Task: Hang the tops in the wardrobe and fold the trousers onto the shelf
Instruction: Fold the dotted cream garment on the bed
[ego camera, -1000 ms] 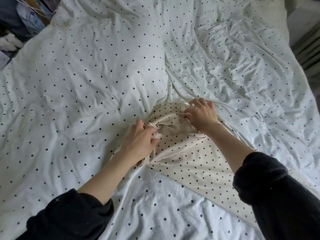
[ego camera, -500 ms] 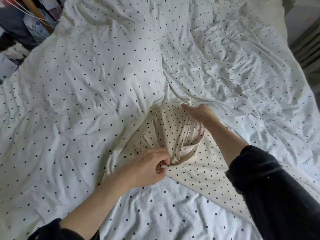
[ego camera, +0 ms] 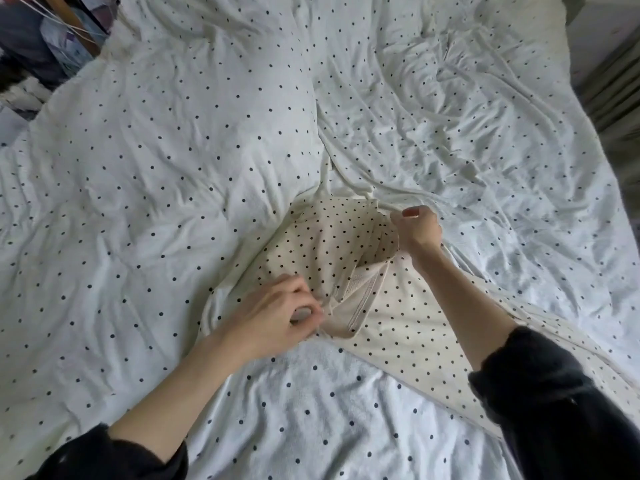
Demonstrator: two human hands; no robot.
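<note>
A cream dotted garment [ego camera: 398, 320] lies on a bed covered by a white dotted duvet [ego camera: 173, 168], at centre and running toward the lower right. Whether it is a top or trousers cannot be told. Its ribbed hem [ego camera: 363, 296] is pulled open into a wide mouth. The left hand [ego camera: 273, 317] pinches the near edge of that opening, fingers closed on the fabric. The right hand [ego camera: 417, 230] grips the far edge, fist closed, holding it raised. Both forearms are bare below dark sleeves [ego camera: 554, 403]. Clutter [ego camera: 52, 32] sits beyond the bed's upper-left corner.
</note>
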